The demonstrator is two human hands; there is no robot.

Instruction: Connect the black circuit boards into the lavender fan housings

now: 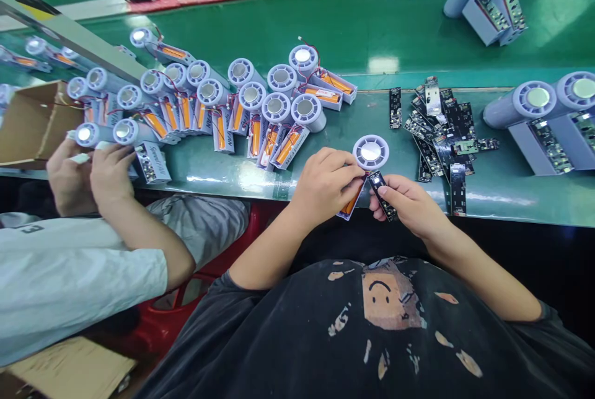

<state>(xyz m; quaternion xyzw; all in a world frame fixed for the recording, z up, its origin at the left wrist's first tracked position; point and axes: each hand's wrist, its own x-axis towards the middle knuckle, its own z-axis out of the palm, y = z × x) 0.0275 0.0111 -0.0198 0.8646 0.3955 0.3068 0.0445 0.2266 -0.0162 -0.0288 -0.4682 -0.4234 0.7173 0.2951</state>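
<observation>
Fingers of left hand [323, 185] closed on lavender device [370, 152] at counter [209, 177] edge, hiding part of its orange insert [352, 199]. Right hand [411, 201] grips black circuit board [387, 206], thumb covering some. Beyond, board pile [444, 139], lower boards mostly buried; rightmost lavender unit [576, 92] cut off.

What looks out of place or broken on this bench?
Nothing looks clearly broken or spilled. The untidiest spot is the heap of circuit boards, crossing each other at all angles; one separate board lies apart, just left of it.
</observation>
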